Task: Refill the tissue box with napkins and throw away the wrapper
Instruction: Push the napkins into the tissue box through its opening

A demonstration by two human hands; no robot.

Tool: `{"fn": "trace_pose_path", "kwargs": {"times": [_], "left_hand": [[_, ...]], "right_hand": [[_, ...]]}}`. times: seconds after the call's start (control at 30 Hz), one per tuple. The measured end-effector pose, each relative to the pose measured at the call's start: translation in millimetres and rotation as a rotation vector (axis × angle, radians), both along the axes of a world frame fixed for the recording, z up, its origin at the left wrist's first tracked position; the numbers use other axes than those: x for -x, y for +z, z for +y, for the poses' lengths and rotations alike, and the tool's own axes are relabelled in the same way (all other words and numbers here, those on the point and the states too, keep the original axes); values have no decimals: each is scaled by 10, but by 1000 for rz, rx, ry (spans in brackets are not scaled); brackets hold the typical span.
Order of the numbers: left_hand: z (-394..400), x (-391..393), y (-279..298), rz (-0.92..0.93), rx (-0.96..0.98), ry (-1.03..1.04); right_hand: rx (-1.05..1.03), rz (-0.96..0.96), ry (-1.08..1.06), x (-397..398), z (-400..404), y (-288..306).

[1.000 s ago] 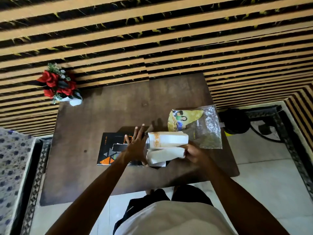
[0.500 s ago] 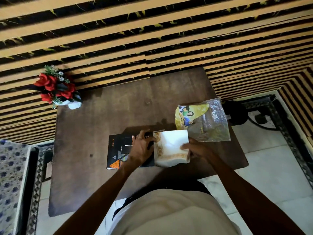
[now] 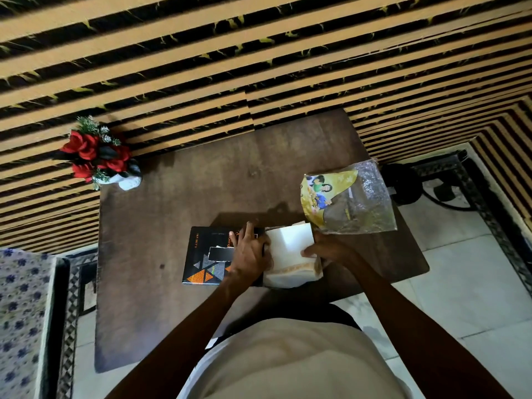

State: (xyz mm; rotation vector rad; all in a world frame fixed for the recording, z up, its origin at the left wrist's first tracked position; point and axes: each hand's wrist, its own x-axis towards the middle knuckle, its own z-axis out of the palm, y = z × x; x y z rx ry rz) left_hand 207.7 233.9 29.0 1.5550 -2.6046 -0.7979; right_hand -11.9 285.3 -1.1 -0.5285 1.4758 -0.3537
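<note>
Black tissue box (image 3: 207,256) on the brown surface (image 3: 172,312), near its front edge. Left hand (image 3: 250,251) lies flat on the box; right hand (image 3: 328,250) grips the white napkin stack (image 3: 289,254) at the box's right end. Empty wrapper (image 3: 348,201) lies just behind.

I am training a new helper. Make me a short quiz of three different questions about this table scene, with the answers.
1. True or false: the wrapper lies on the floor.
2. Which item is at the table's far left corner? A) red flowers B) a lamp C) a cup
3. Fill in: both hands press on the stack of ____.

Key:
1. False; it lies on the table, right of the tissue box.
2. A, the red flowers.
3. napkins; left hand, right hand.
</note>
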Motion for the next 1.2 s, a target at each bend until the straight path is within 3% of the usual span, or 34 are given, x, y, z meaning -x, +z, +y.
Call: {"fn": "trace_pose_path", "kwargs": {"times": [0.27, 0.4, 0.6, 0.8, 0.97, 1.03, 1.2], "left_hand": [[-37, -33, 3, 35, -38, -1], [-50, -63, 6, 45, -71, -17], [-51, -61, 13, 3, -95, -22], [-161, -83, 46, 158, -226, 98], [-161, -27, 260, 229, -272, -188], [-143, 32, 338, 238, -382, -273], [-214, 129, 424, 467, -960, -149]], "right_hand": [[64, -191, -25, -18, 135, -56], [96, -398, -122, -86, 196, 43], [74, -271, -197, -205, 216, 79], [52, -336, -191, 103, 407, 132], [93, -313, -190, 305, 515, 339], [107, -299, -253, 392, 528, 423], [197, -248, -209, 483, 419, 650]]}}
